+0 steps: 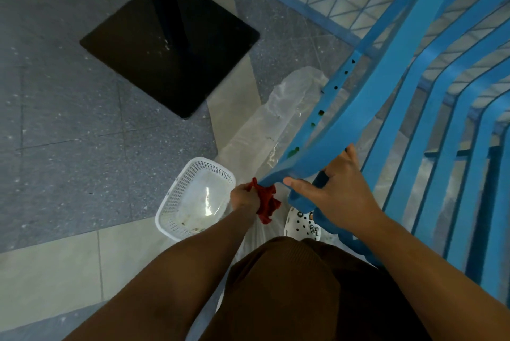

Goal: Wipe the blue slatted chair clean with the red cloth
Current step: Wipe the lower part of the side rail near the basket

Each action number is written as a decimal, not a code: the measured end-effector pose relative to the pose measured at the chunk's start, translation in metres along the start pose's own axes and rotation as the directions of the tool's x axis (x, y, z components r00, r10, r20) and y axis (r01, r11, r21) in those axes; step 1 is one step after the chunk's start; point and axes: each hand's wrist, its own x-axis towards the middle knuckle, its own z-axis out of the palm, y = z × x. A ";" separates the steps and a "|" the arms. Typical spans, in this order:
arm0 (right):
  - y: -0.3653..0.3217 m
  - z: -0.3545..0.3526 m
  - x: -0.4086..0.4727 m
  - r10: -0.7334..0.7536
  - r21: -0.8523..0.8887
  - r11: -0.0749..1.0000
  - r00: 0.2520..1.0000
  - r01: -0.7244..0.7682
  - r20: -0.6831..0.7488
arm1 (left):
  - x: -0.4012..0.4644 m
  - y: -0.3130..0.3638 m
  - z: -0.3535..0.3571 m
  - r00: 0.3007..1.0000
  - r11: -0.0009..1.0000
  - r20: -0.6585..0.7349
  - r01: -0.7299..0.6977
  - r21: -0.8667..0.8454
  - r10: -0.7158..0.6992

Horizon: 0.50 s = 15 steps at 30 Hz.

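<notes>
Upper left: black table base [176, 45] on grey floor [55, 120]. Lower centre-left: white basket [176, 211] on the floor. Beside it, left hand [244, 197], fingers curled tight around the red cloth [266, 202], which touches the chair's [386, 86] lower edge. Right hand [335, 189] grips that same blue edge, thumb extended. The chair fills the right side of the frame.

Floor: I see grey speckled stone tiles [63, 109] with pale beige strips.
Landmark: flat black square metal base [176, 48].
Nearer me than it: white perforated plastic basket [176, 202], beside crinkled clear plastic sheet [276, 120].
</notes>
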 end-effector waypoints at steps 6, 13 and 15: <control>-0.006 -0.003 -0.002 0.000 0.028 1.000 1.000 0.000 0.005 | 0.000 -0.003 0.006 0.995 0.998 -0.103 0.000 0.056 0.005; -0.008 -0.004 -0.002 0.018 0.001 1.000 1.000 -0.018 -0.002 | -0.003 -0.034 0.007 0.991 0.991 -0.010 -0.132 -0.035 0.132; -0.011 -0.003 -0.003 0.025 0.010 1.000 1.000 -0.025 -0.002 | 0.000 -0.032 0.006 0.993 0.993 -0.011 -0.115 -0.021 0.115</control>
